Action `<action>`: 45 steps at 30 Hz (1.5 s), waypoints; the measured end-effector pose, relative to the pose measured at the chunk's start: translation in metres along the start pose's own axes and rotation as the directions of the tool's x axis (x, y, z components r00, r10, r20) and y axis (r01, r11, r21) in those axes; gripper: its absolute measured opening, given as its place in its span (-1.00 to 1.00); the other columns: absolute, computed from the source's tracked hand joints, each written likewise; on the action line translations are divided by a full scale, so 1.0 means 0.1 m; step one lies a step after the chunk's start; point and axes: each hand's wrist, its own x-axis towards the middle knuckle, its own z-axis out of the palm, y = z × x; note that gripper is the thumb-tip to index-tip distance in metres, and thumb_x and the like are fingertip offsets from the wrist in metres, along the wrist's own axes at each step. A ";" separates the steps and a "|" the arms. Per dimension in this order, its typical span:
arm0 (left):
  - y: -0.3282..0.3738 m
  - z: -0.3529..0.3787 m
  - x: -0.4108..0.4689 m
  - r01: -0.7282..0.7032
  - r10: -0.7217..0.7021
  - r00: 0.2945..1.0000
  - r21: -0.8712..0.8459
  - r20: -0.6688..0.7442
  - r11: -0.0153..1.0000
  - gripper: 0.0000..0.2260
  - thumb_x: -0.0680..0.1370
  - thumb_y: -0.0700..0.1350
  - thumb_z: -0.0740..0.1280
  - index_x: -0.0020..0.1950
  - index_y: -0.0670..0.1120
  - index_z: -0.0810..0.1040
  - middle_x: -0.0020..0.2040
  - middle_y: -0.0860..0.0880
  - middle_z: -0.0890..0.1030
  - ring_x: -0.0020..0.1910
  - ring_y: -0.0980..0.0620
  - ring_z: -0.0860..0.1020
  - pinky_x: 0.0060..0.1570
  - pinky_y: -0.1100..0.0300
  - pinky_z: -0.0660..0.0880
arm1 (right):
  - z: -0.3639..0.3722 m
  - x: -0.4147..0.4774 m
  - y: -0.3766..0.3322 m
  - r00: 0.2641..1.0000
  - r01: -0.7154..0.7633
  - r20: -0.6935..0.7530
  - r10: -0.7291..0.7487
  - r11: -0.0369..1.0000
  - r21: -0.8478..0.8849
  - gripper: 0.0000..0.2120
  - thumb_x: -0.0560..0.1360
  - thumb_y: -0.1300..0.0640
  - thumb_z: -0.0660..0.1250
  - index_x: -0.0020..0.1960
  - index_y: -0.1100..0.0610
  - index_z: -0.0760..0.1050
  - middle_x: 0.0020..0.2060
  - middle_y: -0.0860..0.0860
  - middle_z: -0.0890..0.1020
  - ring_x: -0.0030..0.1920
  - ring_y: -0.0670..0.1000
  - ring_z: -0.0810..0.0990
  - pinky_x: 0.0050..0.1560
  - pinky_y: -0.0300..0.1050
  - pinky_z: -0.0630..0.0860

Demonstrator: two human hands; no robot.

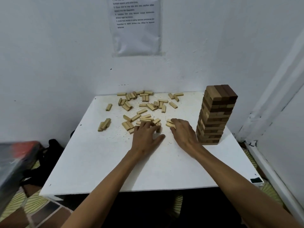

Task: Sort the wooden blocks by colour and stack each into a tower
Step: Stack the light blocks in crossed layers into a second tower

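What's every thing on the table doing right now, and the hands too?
Tower: standing upright, brown blocks stacked.
Loose blocks: pale, lying scattered.
Left hand: fingers spread, touching loose blocks.
Right hand: fingertips at loose blocks, grip unclear.
Paper: stuck on wall.

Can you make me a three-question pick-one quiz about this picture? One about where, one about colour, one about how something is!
1. Where is the tower?
A) on the table's right side
B) on the floor
C) on the wall
2. What colour are the loose blocks?
A) red
B) pale wood
C) blue
3. How is the tower?
A) fallen over
B) lifted up
C) standing upright
Answers: 1 A, it stands near the table's right edge; 2 B, every scattered one is light tan; 3 C, its layers sit stacked, nothing toppled.
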 end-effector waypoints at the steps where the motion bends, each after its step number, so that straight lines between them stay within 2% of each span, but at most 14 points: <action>1: 0.01 0.04 -0.01 0.016 -0.017 0.999 -0.010 -0.046 1.000 -0.68 0.53 0.23 0.36 0.18 0.13 0.69 0.22 0.09 0.62 0.32 0.03 0.42 0.20 0.02 0.27 | 0.02 0.02 0.01 1.000 -0.004 -0.002 0.004 0.999 -0.032 -0.66 0.68 0.17 0.26 0.44 0.16 0.47 0.31 0.14 0.57 0.32 0.19 0.46 0.22 0.11 0.51; 4: 0.00 0.07 -0.05 0.053 -0.052 0.986 0.003 -0.161 0.999 -0.83 0.53 0.16 0.39 0.01 0.15 0.73 0.04 0.15 0.68 0.20 0.03 0.47 0.14 0.02 0.28 | 0.06 -0.02 0.04 0.999 0.018 -0.044 -0.020 0.998 -0.052 -0.70 0.67 0.19 0.25 0.38 0.16 0.53 0.25 0.11 0.60 0.26 0.16 0.47 0.08 0.10 0.54; 7: -0.01 0.05 -0.08 0.063 -0.065 0.982 -0.014 -0.180 0.998 -0.87 0.56 0.08 0.39 -0.03 0.13 0.73 -0.05 0.18 0.69 0.14 0.04 0.47 0.12 0.03 0.28 | 0.07 -0.16 0.08 0.994 0.063 -0.095 -0.063 0.998 -0.002 -0.72 0.65 0.17 0.32 0.34 0.14 0.57 0.20 0.09 0.64 0.21 0.12 0.50 0.03 0.08 0.57; 13: -0.04 -0.10 -0.31 0.121 -0.178 0.971 -0.310 -0.161 0.943 -0.93 0.55 -0.07 0.43 -0.05 0.07 0.71 -0.08 0.19 0.67 0.01 0.13 0.55 0.02 0.01 0.51 | -0.01 -0.69 -0.04 0.989 0.126 -0.098 -0.111 0.979 0.159 -0.70 0.62 0.12 0.39 0.34 0.11 0.58 0.20 0.01 0.64 0.25 0.03 0.50 0.17 -0.10 0.51; 15: -0.06 -0.13 -0.41 0.116 -0.180 0.976 -0.398 -0.126 0.910 -0.93 0.56 -0.09 0.45 -0.01 0.06 0.72 -0.10 0.26 0.63 0.03 0.15 0.56 0.03 0.02 0.56 | -0.02 -0.87 -0.09 0.990 0.139 -0.051 -0.131 0.970 0.202 -0.65 0.62 0.08 0.39 0.39 0.07 0.55 0.22 -0.03 0.60 0.28 -0.04 0.46 0.22 -0.21 0.43; 18: -0.13 -0.16 -0.49 0.061 -0.104 0.991 -0.411 -0.082 0.910 -0.89 0.56 -0.11 0.48 0.06 0.06 0.74 -0.08 0.40 0.55 0.12 0.14 0.56 0.12 -0.01 0.57 | -0.02 -0.98 -0.10 0.990 0.124 0.036 -0.137 0.959 0.254 -0.54 0.61 -0.01 0.39 0.49 -0.05 0.45 0.25 -0.06 0.56 0.28 -0.11 0.46 0.27 -0.21 0.44; 22: -0.23 -0.18 -0.54 -0.096 0.071 0.994 -0.336 -0.086 0.937 -0.70 0.58 -0.13 0.43 0.29 0.11 0.67 0.20 0.32 0.61 0.34 0.14 0.46 0.30 0.01 0.43 | -0.08 -0.93 -0.09 0.990 0.095 0.068 -0.121 0.946 0.309 -0.35 0.52 -0.10 0.49 0.55 -0.10 0.35 0.26 -0.17 0.50 0.28 -0.17 0.40 0.28 -0.24 0.36; 24: -0.25 -0.22 -0.56 -0.116 0.097 0.992 -0.286 -0.078 0.951 -0.61 0.57 -0.06 0.35 0.41 0.11 0.57 0.28 0.20 0.57 0.36 0.08 0.42 0.31 0.02 0.40 | -0.13 -0.88 -0.06 0.988 0.105 0.077 -0.132 0.952 0.287 -0.31 0.48 -0.13 0.51 0.53 -0.06 0.36 0.14 -0.18 0.46 0.20 -0.17 0.35 0.25 -0.15 0.40; 26: -0.24 -0.30 -0.57 -0.068 0.076 0.997 -0.249 0.024 0.966 -0.46 0.54 0.15 0.28 0.52 0.05 0.45 0.19 0.07 0.53 0.24 0.04 0.42 0.20 0.03 0.41 | -0.16 -0.84 -0.03 0.979 0.098 0.156 -0.133 0.972 0.215 -0.32 0.50 -0.16 0.47 0.55 -0.08 0.32 0.03 -0.20 0.45 0.15 -0.13 0.34 0.27 -0.01 0.40; 28: -0.22 -0.35 -0.56 -0.050 0.073 0.981 -0.128 0.182 0.990 -0.26 0.52 0.35 0.22 0.62 0.03 0.29 0.11 0.07 0.54 0.12 0.03 0.43 0.11 0.04 0.40 | -0.17 -0.81 0.00 0.959 0.073 0.256 -0.121 0.979 0.189 -0.34 0.54 -0.15 0.41 0.57 -0.10 0.27 -0.04 -0.22 0.46 0.14 -0.12 0.36 0.32 0.03 0.37; 30: -0.23 -0.37 -0.51 -0.081 0.095 0.951 -0.059 0.295 0.995 -0.18 0.50 0.43 0.26 0.64 0.03 0.23 0.10 0.10 0.53 0.12 0.04 0.44 0.10 0.07 0.39 | -0.19 -0.76 0.01 0.943 0.076 0.303 -0.137 0.976 0.203 -0.36 0.56 -0.11 0.39 0.58 -0.10 0.25 -0.07 -0.22 0.47 0.12 -0.14 0.38 0.32 -0.03 0.38; 35: -0.25 -0.42 -0.35 -0.127 0.160 0.918 -0.114 0.364 0.985 -0.38 0.51 0.34 0.39 0.48 0.10 0.45 0.06 0.15 0.50 0.08 0.11 0.46 0.03 0.10 0.48 | -0.25 -0.62 -0.03 0.896 0.182 0.371 -0.244 0.964 0.194 -0.38 0.58 -0.06 0.37 0.58 -0.04 0.27 0.03 -0.17 0.50 0.15 -0.13 0.41 0.20 -0.20 0.39; 39: -0.24 -0.43 -0.28 -0.131 0.182 0.898 -0.152 0.400 0.980 -0.52 0.54 0.25 0.41 0.40 0.09 0.50 0.02 0.16 0.50 0.01 0.14 0.46 -0.02 0.11 0.49 | -0.25 -0.54 -0.07 0.884 0.219 0.380 -0.274 0.958 0.182 -0.47 0.56 -0.08 0.38 0.49 -0.05 0.37 0.01 -0.17 0.50 0.11 -0.12 0.43 0.14 -0.17 0.44; 45: -0.23 -0.42 -0.23 -0.127 0.208 0.881 -0.210 0.426 0.969 -0.56 0.54 0.17 0.45 0.35 0.03 0.53 -0.01 0.13 0.51 -0.03 0.12 0.46 -0.06 0.19 0.40 | -0.28 -0.51 -0.04 0.873 0.240 0.374 -0.313 0.943 0.230 -0.51 0.56 -0.07 0.41 0.44 -0.06 0.42 -0.04 -0.19 0.51 0.03 -0.28 0.42 -0.03 -0.40 0.35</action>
